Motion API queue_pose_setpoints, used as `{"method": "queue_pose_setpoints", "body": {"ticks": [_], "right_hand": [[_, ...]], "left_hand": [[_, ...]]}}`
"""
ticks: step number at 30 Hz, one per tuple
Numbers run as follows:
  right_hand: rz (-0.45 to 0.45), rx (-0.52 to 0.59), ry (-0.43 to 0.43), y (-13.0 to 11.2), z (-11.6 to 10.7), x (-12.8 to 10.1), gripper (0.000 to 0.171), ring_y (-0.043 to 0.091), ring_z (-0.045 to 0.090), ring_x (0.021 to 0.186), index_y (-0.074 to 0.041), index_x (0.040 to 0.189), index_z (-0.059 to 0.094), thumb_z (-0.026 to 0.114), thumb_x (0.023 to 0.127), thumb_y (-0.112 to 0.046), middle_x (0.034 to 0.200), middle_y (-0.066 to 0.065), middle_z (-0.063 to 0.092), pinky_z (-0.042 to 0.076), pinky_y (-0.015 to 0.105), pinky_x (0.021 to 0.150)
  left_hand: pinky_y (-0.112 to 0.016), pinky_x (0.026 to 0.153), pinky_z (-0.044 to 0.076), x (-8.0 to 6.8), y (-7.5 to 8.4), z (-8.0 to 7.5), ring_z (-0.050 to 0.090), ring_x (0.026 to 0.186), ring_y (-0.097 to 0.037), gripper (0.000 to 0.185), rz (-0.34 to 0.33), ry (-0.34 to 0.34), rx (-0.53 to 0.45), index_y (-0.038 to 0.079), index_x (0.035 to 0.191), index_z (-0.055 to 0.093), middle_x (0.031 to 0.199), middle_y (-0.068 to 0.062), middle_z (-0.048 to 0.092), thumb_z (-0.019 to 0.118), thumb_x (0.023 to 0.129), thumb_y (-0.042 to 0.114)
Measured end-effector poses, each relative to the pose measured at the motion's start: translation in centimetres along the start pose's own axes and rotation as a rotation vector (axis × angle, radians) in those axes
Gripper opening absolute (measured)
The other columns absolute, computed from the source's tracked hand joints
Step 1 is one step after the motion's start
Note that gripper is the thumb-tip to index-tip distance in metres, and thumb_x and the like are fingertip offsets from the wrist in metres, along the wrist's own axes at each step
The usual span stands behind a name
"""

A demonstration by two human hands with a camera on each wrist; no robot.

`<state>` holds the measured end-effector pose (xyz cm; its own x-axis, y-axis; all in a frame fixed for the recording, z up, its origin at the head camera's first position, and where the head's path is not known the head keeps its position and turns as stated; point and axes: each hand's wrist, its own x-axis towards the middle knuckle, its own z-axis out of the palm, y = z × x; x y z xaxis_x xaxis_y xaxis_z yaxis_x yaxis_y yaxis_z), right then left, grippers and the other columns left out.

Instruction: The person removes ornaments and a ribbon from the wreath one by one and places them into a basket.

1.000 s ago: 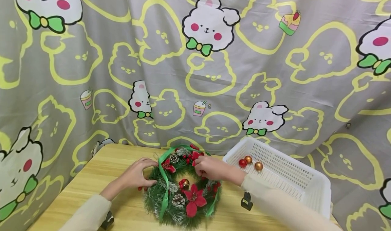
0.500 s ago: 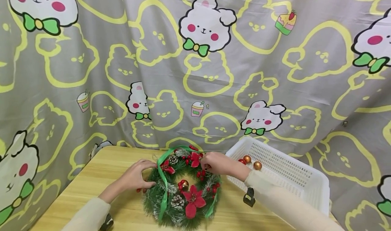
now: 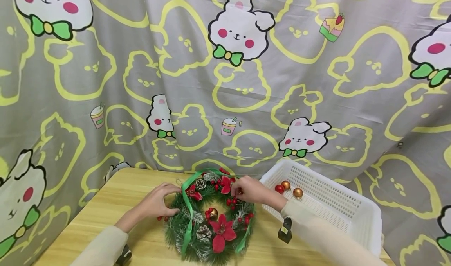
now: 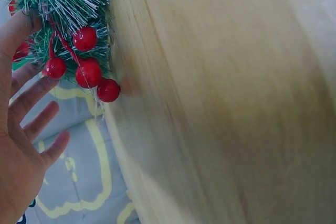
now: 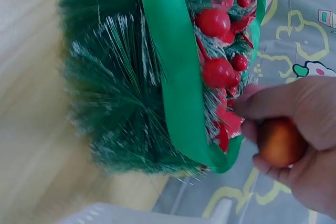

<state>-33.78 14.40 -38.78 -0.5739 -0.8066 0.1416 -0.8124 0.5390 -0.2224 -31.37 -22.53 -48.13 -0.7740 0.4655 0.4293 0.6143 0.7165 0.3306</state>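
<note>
A green Christmas wreath (image 3: 175,234), trimmed with a green ribbon (image 3: 188,201), red flowers (image 3: 223,233), pinecones (image 3: 203,232) and berries, lies on the wooden table. My left hand (image 3: 160,201) touches the wreath's left side; its fingers (image 4: 34,99) are spread beside a cluster of red berries (image 4: 88,73) in the left wrist view. At the wreath's upper right, my right hand (image 3: 248,189) holds a copper-orange Christmas ball (image 5: 281,141) within its curled fingers. Its fingertips are right at the red petals and berries (image 5: 218,73). Another gold ball (image 3: 213,214) shows at the wreath's inner edge.
To the right stands a white perforated plastic basket (image 3: 373,219) holding a red ball (image 3: 279,188) and two copper balls (image 3: 297,192). My right forearm crosses over its near side. A grey patterned curtain (image 3: 243,82) hangs right behind the table (image 3: 116,191).
My right hand has shifted a little to the right, off the red flower at the wreath's upper right. The left hand keeps its place at the wreath's left side.
</note>
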Motion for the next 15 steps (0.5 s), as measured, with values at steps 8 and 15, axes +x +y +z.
{"method": "queue_pose_setpoints", "body": {"ticks": [8, 15], "right_hand": [[0.088, -0.054, -0.042, -0.29, -0.4, 0.1, 0.019, 0.0, 0.041, 0.054, -0.006, 0.073, 0.074, 0.069, 0.09, 0.001, 0.068, 0.0, 0.066, 0.035, 0.018, 0.054], [0.143, 0.1, -0.068, -0.28, -0.57, 0.17, 0.017, 0.0, 0.045, 0.053, -0.003, 0.082, 0.076, 0.065, 0.096, -0.002, 0.068, -0.002, 0.064, 0.042, 0.018, 0.057]], "left_hand": [[-0.055, 0.092, 0.056, -0.16, -0.07, 0.15, 0.063, 0.116, -0.028, 0.057, 0.005, 0.011, 0.003, 0.016, 0.125, 0.071, 0.124, -0.002, 0.07, 0.089, 0.074, 0.034], [-0.055, 0.093, 0.055, -0.11, -0.28, 0.26, 0.062, 0.117, -0.028, 0.057, -0.002, 0.006, -0.002, 0.017, 0.125, 0.071, 0.124, -0.001, 0.069, 0.089, 0.074, 0.035]]}}
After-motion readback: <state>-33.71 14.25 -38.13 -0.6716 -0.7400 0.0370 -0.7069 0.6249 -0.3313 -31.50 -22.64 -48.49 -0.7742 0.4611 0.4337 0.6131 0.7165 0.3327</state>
